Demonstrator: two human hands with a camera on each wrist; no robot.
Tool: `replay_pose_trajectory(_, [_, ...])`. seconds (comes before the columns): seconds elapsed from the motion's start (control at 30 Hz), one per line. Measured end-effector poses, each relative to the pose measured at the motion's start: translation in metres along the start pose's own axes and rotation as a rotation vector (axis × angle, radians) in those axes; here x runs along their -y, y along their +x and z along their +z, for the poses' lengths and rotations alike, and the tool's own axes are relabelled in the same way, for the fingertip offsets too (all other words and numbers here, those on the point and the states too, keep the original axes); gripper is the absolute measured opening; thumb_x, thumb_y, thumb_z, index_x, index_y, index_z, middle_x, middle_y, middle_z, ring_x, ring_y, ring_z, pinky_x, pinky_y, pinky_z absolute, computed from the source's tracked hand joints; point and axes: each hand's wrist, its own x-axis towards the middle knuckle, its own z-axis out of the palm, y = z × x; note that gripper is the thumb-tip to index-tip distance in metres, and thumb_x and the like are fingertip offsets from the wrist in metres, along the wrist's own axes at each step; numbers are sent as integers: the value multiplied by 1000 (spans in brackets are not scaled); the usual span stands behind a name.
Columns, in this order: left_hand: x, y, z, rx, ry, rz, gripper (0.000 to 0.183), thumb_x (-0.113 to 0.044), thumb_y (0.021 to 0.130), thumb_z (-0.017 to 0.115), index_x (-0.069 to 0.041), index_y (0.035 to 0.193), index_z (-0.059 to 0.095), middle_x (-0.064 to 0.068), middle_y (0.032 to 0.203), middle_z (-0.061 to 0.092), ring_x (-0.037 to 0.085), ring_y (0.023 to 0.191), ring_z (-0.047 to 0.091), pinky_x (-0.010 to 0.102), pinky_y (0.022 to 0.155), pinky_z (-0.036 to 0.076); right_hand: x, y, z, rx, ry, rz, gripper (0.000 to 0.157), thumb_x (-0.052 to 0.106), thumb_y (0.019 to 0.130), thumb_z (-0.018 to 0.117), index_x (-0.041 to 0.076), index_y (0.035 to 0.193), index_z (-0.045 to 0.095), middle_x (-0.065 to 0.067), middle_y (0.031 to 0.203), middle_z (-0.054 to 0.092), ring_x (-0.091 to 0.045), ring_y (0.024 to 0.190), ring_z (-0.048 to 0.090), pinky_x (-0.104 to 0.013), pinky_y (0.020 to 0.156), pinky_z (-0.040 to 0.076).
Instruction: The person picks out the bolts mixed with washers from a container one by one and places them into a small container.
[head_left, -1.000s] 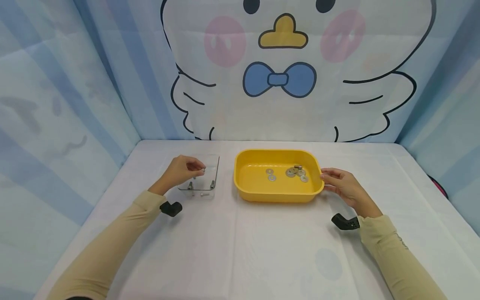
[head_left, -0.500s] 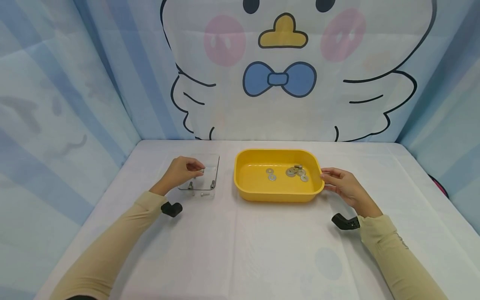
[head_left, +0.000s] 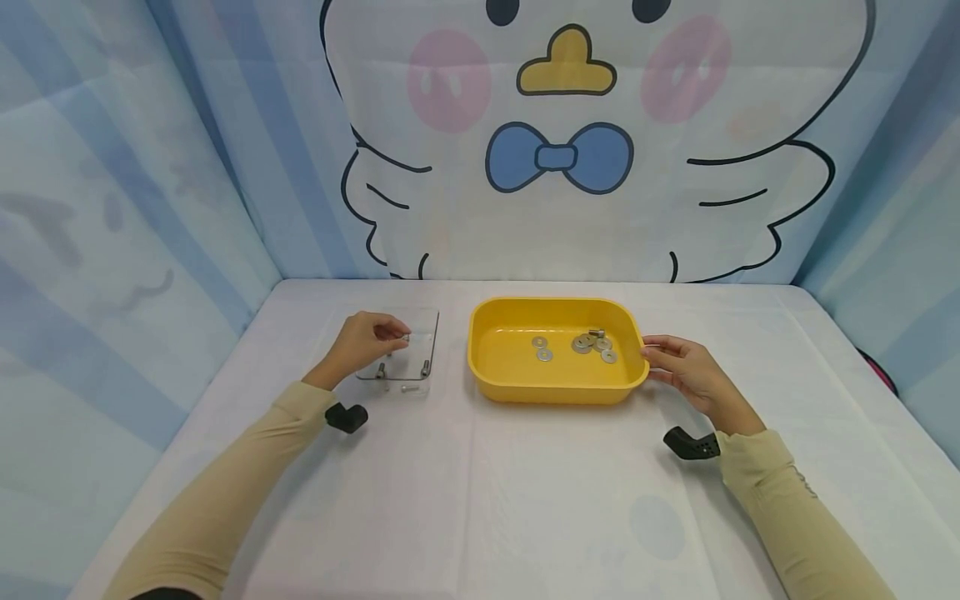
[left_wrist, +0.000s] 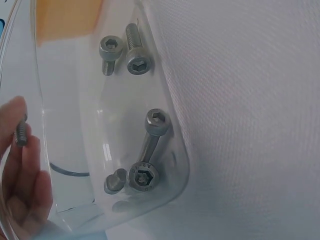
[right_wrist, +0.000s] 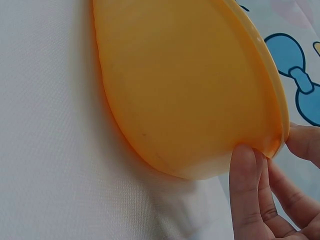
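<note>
Over the clear plastic box point(head_left: 415, 358), my left hand point(head_left: 367, 343) pinches a small bolt point(left_wrist: 21, 132) between thumb and fingers, its threaded end pointing down. Inside that box lie several metal socket-head bolts point(left_wrist: 138, 62), seen through its wall in the left wrist view. My right hand point(head_left: 686, 371) grips the right end of the yellow tray point(head_left: 555, 395) by its rim, with fingers point(right_wrist: 245, 185) against the outer wall. On the tray's floor are several flat washers point(head_left: 544, 355) and a short metal bolt point(head_left: 597, 333).
A white cloth point(head_left: 525, 492) covers the table. Behind it hangs a curtain with a cartoon bird point(head_left: 555, 233), and striped blue curtains point(head_left: 97, 250) close off the sides. The tray stands a short way right of the box.
My left forearm shifts very slightly to the right, while the left fingers stay over the box with the bolt. The right hand and the tray stay in place.
</note>
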Motion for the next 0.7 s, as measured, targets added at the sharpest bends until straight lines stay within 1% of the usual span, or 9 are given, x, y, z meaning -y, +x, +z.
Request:
replay_pose_trajectory(0.23, [0, 0, 0, -11, -12, -25, 22, -14, 84, 71, -2, 102, 70, 14, 94, 71, 25, 84, 66, 33, 71, 55, -1, 0, -2, 17, 9, -19, 67, 28, 93, 59, -9, 140, 29, 19, 94, 57, 4, 86, 57, -15, 78, 53])
replay_pose_trajectory(0.4, [0, -1, -2, -20, -57, -32, 26, -14, 86, 68, -1, 108, 68, 16, 102, 70, 28, 91, 66, 38, 77, 55, -2, 1, -3, 18, 3, -21, 66, 29, 93, 59, -8, 139, 30, 20, 94, 58, 4, 86, 57, -15, 78, 53])
replay_pose_trajectory(0.57, [1, -2, -4, -4, -114, -34, 31, -14, 87, 67, -1, 115, 64, 17, 112, 67, 30, 98, 65, 41, 82, 55, -3, 2, -2, 18, -17, -15, 68, 30, 93, 58, -8, 141, 29, 20, 95, 57, 5, 86, 57, -15, 78, 53])
replay_pose_trajectory(0.7, [1, -2, -4, 10, -141, -30, 35, -13, 87, 67, -2, 120, 62, 18, 115, 66, 32, 102, 65, 42, 84, 54, -3, 3, -2, 15, -24, -10, 70, 31, 93, 58, -7, 142, 28, 20, 95, 56, 5, 86, 57, -14, 78, 53])
